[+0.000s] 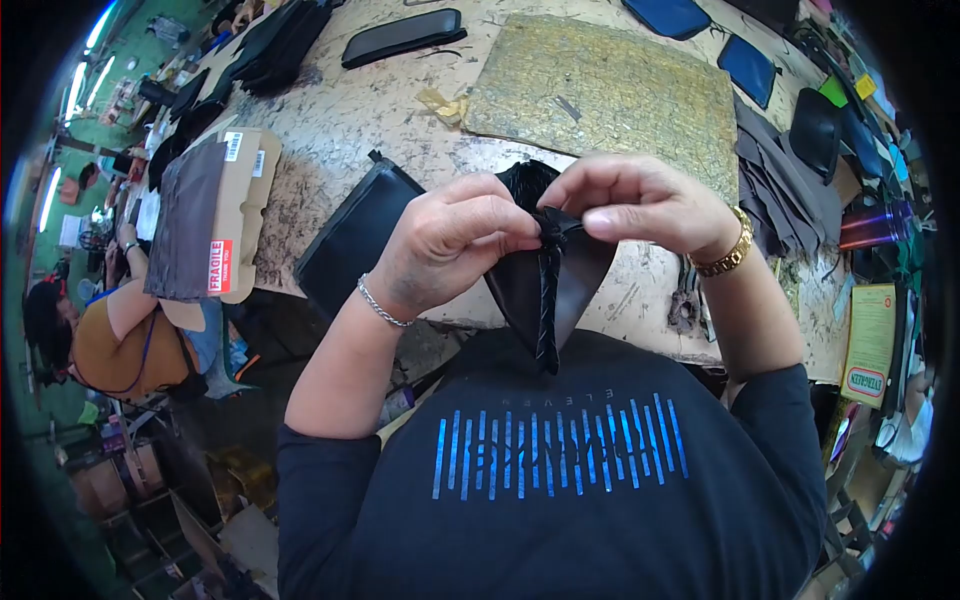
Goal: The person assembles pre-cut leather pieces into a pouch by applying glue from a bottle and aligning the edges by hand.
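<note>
A black pouch [580,285] of leather-like material hangs point-down in front of my chest, folded or bent, with a glossy dark strip along its near edge. My left hand [455,240] pinches its upper edge between thumb and fingers. On the other side my right hand [640,205] has thumb and forefinger closed on the same edge, the other fingers curled. The exact spot between the fingertips is partly hidden. A flat black case [352,232] lies on the table beside my left wrist.
The worn table [390,115] carries a scarred yellowish board [610,85], a cardboard box [255,215] with dark sheets on it, and a grey-black zip case [403,38]. Dark cloth pieces [775,190] and blue cases [748,70] lie to the right. Another person [135,340] sits at left.
</note>
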A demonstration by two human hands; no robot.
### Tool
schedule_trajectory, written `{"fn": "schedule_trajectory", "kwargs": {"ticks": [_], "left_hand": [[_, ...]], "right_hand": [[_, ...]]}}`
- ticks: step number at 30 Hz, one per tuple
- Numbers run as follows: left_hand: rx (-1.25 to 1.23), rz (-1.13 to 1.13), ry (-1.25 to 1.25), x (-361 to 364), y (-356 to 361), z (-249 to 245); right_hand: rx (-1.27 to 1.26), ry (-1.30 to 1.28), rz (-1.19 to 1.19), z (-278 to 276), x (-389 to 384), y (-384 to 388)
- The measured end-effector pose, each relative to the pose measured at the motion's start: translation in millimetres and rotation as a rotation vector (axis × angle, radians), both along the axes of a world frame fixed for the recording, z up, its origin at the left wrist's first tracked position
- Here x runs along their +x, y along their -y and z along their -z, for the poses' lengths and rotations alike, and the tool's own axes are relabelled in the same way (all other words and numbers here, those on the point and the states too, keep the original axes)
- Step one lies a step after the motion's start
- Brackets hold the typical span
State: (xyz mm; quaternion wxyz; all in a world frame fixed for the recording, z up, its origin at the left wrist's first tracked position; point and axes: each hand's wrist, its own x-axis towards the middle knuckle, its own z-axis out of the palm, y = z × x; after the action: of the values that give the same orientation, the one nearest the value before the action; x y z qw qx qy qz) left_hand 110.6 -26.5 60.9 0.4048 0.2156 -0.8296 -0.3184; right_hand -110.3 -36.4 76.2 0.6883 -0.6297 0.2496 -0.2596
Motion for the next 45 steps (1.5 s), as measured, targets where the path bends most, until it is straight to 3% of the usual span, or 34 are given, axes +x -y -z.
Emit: {"fn": "schedule_trajectory", "kwargs": {"ticks": [5, 8, 13, 16, 19, 26, 33, 36, 41, 43, 44, 45], "left_hand": [[-0.199, -0.025, 0.023, -2.1, -3.7, 8.3], [-0.496, -0.030, 0.093, -1.2, -4.0, 15.3], [-0.553, -0.093, 0.112, -2.7, -13.1, 29.7], [-0.676, -0.187, 0.078, -6.3, -18.6, 41.7], [-0.710, -0.221, 0.067, -7.9, -22.5, 51.6], [-0.732, -0.130, 0.064, -7.7, -24.9, 50.3], [-0.431, -0.203, 0.019, -9.1, -36.1, 40.1], [-0.153, -0.020, 0.032, 0.7, -33.8, 19.4], [0.217, -0.070, 0.218, 2.9, -34.4, -8.7], [0.442, 0.020, 0.228, 2.3, -30.9, -16.0], [0.286, 0.089, 0.231, 4.4, -25.6, -9.0], [0.283, 0.091, 0.230, 4.7, -22.5, -9.6]], "right_hand": [[-0.026, -0.137, -0.057, -3.6, -0.4, 1.4], [0.022, -0.171, 0.008, -1.2, 0.5, -4.7], [-0.114, -0.275, 0.039, -1.0, 2.5, -15.7], [-0.510, -0.422, 0.140, 0.6, 0.7, -24.0], [-0.409, -0.352, 0.206, 5.5, 1.8, -33.2], [-0.525, -0.472, 0.175, 2.6, 2.5, -42.4], [-0.624, -0.424, 0.166, 2.1, 7.6, -48.4], [-0.670, -0.401, 0.171, -1.7, 11.3, -50.8], [-0.735, -0.459, 0.164, -6.1, 14.5, -54.1], [-0.728, -0.460, 0.192, -6.9, 15.8, -54.9], [-0.717, -0.461, 0.224, -6.9, 15.9, -55.7], [-0.719, -0.463, 0.226, -5.7, 15.4, -55.1]]}}
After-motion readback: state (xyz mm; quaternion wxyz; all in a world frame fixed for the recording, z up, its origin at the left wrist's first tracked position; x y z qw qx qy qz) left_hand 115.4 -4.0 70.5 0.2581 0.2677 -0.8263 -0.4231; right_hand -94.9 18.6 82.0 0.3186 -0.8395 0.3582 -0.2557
